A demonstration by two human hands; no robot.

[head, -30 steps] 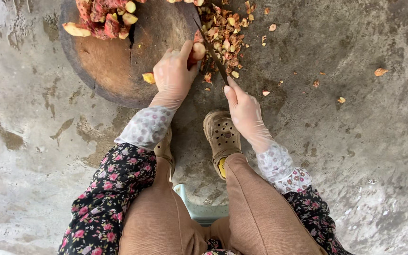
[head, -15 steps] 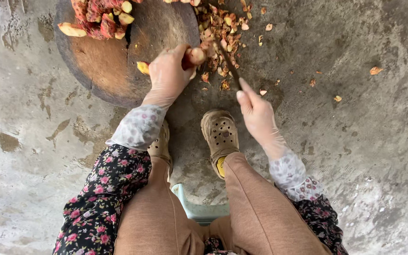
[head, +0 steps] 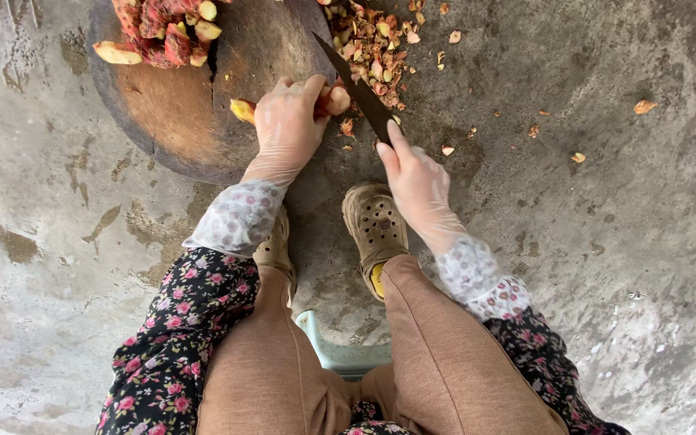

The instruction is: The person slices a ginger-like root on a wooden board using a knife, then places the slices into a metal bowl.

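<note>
The left hand is pinching a small pinkish piece of fruit at the near right edge of the round wooden chopping block, while the right hand is closing around the handle of a dark knife, forefinger lying along its spine. To do this cut well, I judge the blade should be meeting the fruit just clear of the left fingertips, with the piece held steady over the block's edge so trimmings fall onto the heap of peelings on the concrete floor. The fruit is looking pale pink, rounded and partly hidden by the fingers.
</note>
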